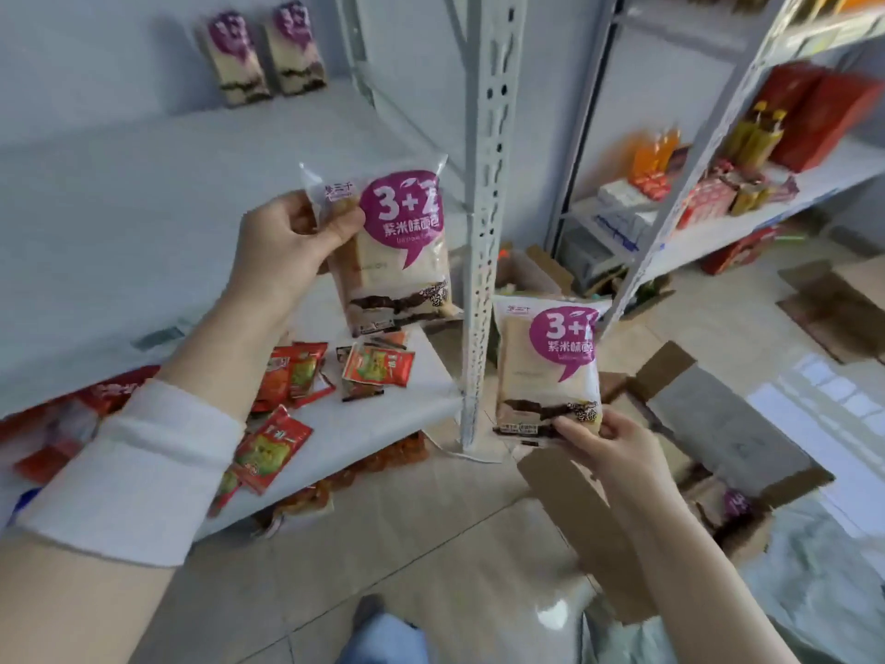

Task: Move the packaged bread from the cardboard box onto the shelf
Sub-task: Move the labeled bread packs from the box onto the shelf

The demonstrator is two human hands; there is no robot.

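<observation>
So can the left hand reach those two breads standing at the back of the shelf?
Probably yes. The left hand hovers over the shelf, and only bare shelf shows between it and the two standing breads. Its grip is full with a bread pack, though.

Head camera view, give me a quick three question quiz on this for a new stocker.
1. True or false: the left hand grips the left pack near its top.
2. How many shelved packs stand at the back of the upper shelf? A one, B two, C four.
3. Fill in: the right hand pinches the right pack at its ___ edge.
Key: 1 true; 2 B; 3 bottom.
</observation>
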